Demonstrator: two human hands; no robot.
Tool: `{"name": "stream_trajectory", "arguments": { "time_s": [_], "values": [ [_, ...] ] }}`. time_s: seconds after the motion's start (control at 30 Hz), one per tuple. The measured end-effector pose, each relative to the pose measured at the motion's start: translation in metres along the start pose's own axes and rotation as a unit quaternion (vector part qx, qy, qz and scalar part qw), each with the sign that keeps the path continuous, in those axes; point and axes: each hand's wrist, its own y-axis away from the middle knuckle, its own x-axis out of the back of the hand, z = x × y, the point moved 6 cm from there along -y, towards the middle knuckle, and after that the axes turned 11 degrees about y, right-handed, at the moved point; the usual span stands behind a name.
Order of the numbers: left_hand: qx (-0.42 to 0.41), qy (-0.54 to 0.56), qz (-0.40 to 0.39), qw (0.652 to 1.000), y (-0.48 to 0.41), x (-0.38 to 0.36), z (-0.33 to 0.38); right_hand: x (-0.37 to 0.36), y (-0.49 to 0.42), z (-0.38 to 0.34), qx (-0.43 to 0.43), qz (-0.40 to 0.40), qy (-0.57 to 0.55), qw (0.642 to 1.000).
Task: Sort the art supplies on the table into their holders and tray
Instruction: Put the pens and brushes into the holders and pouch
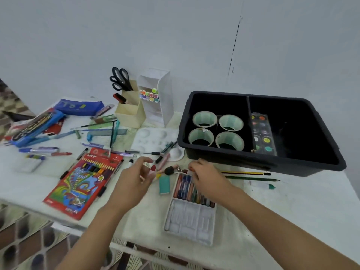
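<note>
Pinching a short crayon [190,170] in my right hand [202,175], tray [190,221] just beneath it. Judged light, waxy, brittle; grip mid-length, gently. Left hand [136,178] curled; contents indiscernible.

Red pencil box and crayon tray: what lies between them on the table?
In the head view: the left hand, and a teal eraser lying close beside the crayon tray.

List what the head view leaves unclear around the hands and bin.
All head view.
- Right hand: its curled fingers hide what they touch at the crayon tray's far end.
- Left hand: blur; grip on anything unclear.
- Black bin: right compartment's floor lost in shadow.
- Beige holder: walls hide the scissors' blades.
</note>
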Motion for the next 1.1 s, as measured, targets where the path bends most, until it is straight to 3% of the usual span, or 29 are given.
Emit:
{"name": "stream_trajectory", "arguments": {
  "time_s": [0.13,0.3,0.5,0.6,0.83,1.1],
  "values": [
    [0.008,-0.138,-0.040,0.990,0.000,0.011,-0.015,-0.006,-0.010,-0.001,-0.006,0.002,0.077,0.997],
    [-0.038,-0.203,-0.074,0.976,-0.008,-0.003,-0.005,-0.006,-0.017,0.001,-0.001,-0.032,0.112,0.993],
    [-0.059,-0.243,-0.107,0.962,-0.016,-0.014,-0.002,-0.010,-0.015,0.002,-0.019,-0.037,0.096,0.995],
    [-0.062,-0.258,-0.127,0.956,-0.021,-0.016,-0.005,-0.010,-0.013,-0.005,-0.020,-0.022,0.032,0.999],
    [-0.054,-0.129,-0.109,0.984,-0.021,0.009,-0.011,0.000,-0.028,-0.044,0.001,0.027,-0.098,0.995],
    [-0.023,-0.023,-0.019,0.999,-0.042,0.116,-0.057,-0.020,-0.089,-0.117,0.009,0.004,-0.172,0.985]
  ]
}}
